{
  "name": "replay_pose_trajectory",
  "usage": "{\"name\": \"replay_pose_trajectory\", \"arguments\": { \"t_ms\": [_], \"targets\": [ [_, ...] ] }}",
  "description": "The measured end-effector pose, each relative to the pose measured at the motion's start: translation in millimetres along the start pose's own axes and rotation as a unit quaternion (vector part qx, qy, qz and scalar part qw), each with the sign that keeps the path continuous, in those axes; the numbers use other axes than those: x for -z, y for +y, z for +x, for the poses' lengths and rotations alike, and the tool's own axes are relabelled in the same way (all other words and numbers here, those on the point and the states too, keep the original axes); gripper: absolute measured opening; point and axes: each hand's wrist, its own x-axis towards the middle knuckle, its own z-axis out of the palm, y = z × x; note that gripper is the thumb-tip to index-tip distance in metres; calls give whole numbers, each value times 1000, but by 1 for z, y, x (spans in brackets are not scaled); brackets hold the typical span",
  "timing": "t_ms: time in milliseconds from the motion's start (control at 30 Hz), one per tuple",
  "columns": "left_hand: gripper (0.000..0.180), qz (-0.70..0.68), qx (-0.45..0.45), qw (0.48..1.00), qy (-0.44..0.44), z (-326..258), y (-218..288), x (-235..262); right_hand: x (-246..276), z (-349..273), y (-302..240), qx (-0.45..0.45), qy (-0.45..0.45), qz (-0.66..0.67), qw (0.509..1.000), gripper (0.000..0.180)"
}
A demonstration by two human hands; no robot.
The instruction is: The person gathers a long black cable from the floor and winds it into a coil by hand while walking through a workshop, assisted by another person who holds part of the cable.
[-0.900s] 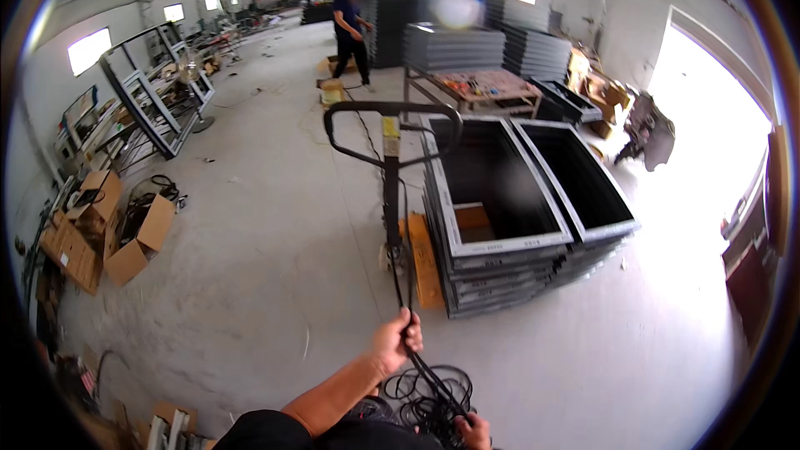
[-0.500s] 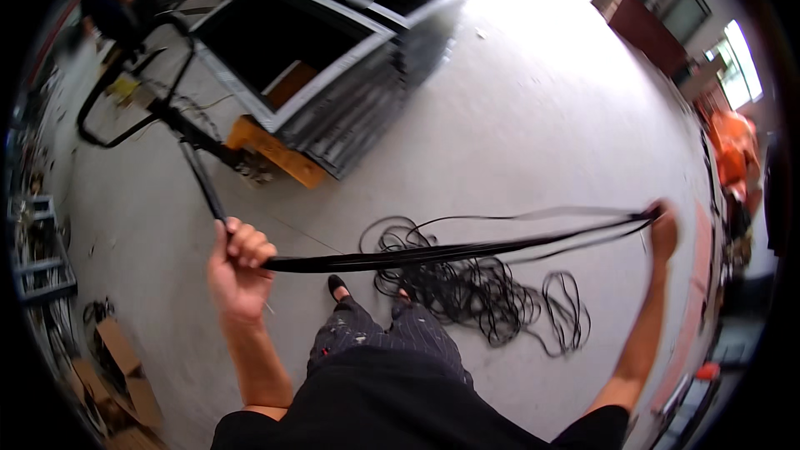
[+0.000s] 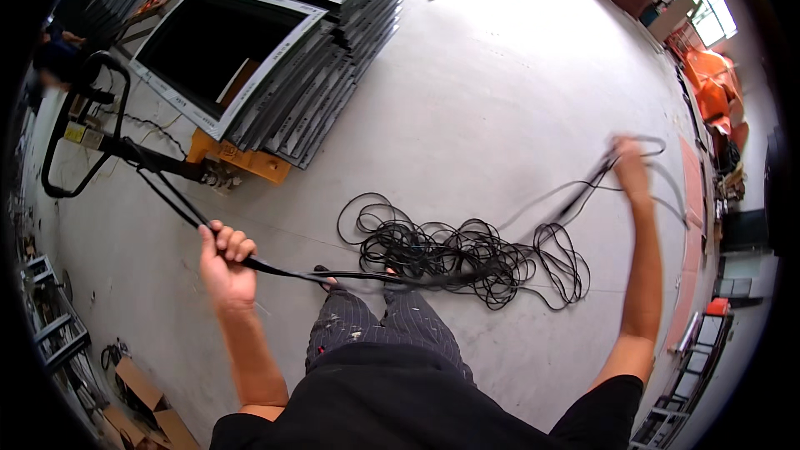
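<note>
My left hand [image 3: 229, 271] is closed around a bundle of long, thin black cord strands [image 3: 279, 270]. Beyond that fist, the strands run up to the handle [image 3: 52, 150] of a pallet jack, where they seem to loop over its shaft. Out to the right, my right hand [image 3: 632, 171] is raised and smeared by motion, gripping the other end of the bundle, with a small loop sticking out past it. Between the hands the strands sag low. A tangled heap of the same black cord [image 3: 433, 250] lies on the floor in front of my feet.
Stacked grey-edged frames with dark panels [image 3: 225, 42] rest on the yellow-orange pallet jack [image 3: 242, 158] at the far left. Another person [image 3: 58, 54] is beyond the handle. Cardboard boxes [image 3: 154, 400] lie at the near left; orange sheeting [image 3: 715, 87] is along the right side.
The bundle between my hands has gone from taut to slack. My right hand has moved up and slightly left; my left hand has shifted a little left, still gripping. The view has turned slightly.
</note>
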Motion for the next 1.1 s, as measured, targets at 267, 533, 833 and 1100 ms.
{"name": "replay_pose_trajectory", "arguments": {
  "t_ms": [267,533,833,1100],
  "targets": [
    [30,31,-26,987,154,27,-60,64,-77,-53,-208,105,-178,308,929,29],
    [28,158,-57,979,117,16,-64,100,-11,-73,-403,227,-208,524,794,25],
    [31,191,-9,977,96,-7,-72,113,63,-66,-567,328,-303,602,663,41],
    [34,204,45,978,-8,-9,-60,107,94,-69,-618,177,-540,672,475,31]
  ]
}}
